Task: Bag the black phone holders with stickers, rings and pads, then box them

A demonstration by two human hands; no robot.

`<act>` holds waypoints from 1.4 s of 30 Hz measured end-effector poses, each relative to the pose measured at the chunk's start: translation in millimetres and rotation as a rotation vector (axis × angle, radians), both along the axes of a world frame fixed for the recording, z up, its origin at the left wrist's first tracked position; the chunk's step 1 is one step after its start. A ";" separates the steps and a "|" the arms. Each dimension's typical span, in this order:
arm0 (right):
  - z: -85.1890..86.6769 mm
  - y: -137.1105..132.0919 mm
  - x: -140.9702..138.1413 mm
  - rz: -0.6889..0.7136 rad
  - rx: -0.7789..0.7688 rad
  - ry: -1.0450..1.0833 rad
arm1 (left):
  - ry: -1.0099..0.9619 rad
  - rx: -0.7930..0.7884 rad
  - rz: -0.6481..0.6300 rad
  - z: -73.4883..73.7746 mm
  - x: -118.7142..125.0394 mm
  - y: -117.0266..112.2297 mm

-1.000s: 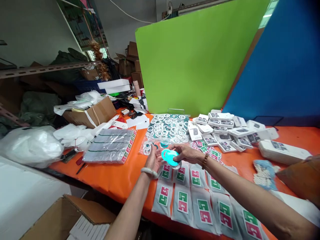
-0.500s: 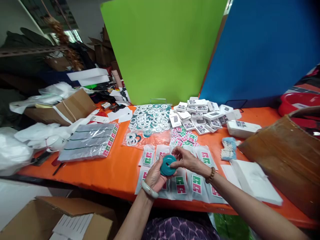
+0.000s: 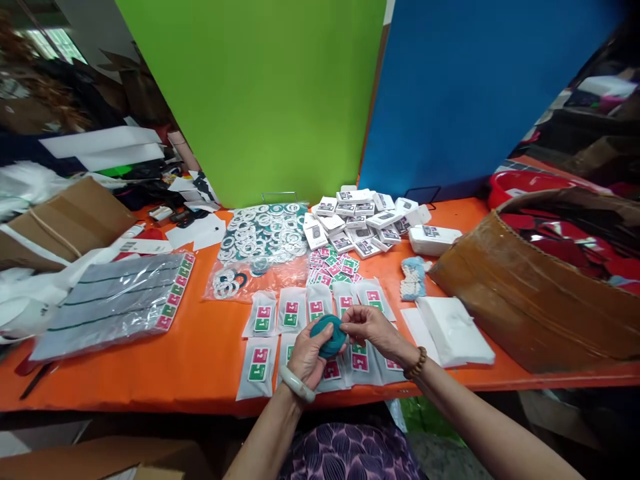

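Note:
My left hand (image 3: 307,357) is closed round a teal round disc (image 3: 326,340), thumb on its face and fingers underneath. At the disc's right edge my right hand (image 3: 373,328) pinches with thumb and forefinger; its fingertips touch the rim. Whether the disc is one piece or several layers I cannot tell. Under both hands lie frosted pouches in two rows, each with a pink-and-green card; a front-left pouch (image 3: 256,383) shows fully, while others are partly covered by the hands. Behind them is a pile of loose pink-and-green cards (image 3: 333,267).
A clear bag of white and teal rings (image 3: 265,233) lies behind left. Small white boxes (image 3: 357,220) are heaped at the back. A bagged grey stack (image 3: 115,293) sits left; a white sheet stack (image 3: 455,330) and brown carton (image 3: 530,300) stand right on the orange table (image 3: 200,360).
The view has turned right. My right fingertips have moved from the disc's middle to its right edge, and my left thumb now lies across its face.

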State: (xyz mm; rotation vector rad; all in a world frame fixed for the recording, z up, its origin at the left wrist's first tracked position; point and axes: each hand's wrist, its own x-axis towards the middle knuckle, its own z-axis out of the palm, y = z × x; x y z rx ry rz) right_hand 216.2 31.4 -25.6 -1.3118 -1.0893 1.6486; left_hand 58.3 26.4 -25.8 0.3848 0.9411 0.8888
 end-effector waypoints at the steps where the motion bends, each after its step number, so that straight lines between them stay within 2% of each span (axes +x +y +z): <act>1: -1.0 -0.5 3.0 -0.017 -0.015 -0.007 | 0.005 0.008 -0.011 -0.1 2.1 -0.3; 5: -7.0 -2.7 19.6 -0.089 -0.065 -0.008 | 0.029 0.027 -0.048 -2.0 7.7 -1.2; 8: -12.2 0.0 41.1 -0.162 -0.040 -0.020 | 0.065 0.006 -0.045 -6.9 10.8 -2.4; 12: -22.7 12.7 74.9 -0.310 0.056 -0.215 | 0.109 -0.032 -0.048 -13.6 13.5 -5.0; 15: -33.3 23.9 90.4 -0.341 0.092 -0.339 | 0.129 -0.032 -0.049 -15.4 13.3 -6.4; 19: -46.7 33.8 96.0 -0.351 0.146 -0.472 | 0.153 -0.049 -0.064 -12.1 11.4 -7.3; 22: -50.5 34.2 96.3 -0.349 0.198 -0.573 | 0.126 -0.046 -0.074 -8.5 9.9 -7.5; 27: -34.8 21.1 81.3 -0.329 0.355 -0.724 | 0.081 -0.025 -0.046 -9.1 8.3 -6.1; 29: -22.5 13.1 65.2 -0.234 0.356 -0.681 | 0.082 -0.024 -0.024 -10.5 8.0 -5.1; 32: -5.3 1.2 35.7 -0.019 0.147 -0.386 | 0.088 -0.015 0.008 -11.2 8.1 -4.5; 34: 0.9 -4.7 19.3 0.048 0.039 -0.198 | 0.094 -0.004 0.023 -10.6 7.9 -4.7; 38: -2.4 -6.8 8.3 0.008 -0.054 0.001 | 0.080 0.015 0.041 -9.9 5.7 -5.9; 42: -16.4 6.6 21.2 -0.055 -0.093 -0.006 | 0.077 0.019 0.044 -11.5 -0.7 -6.6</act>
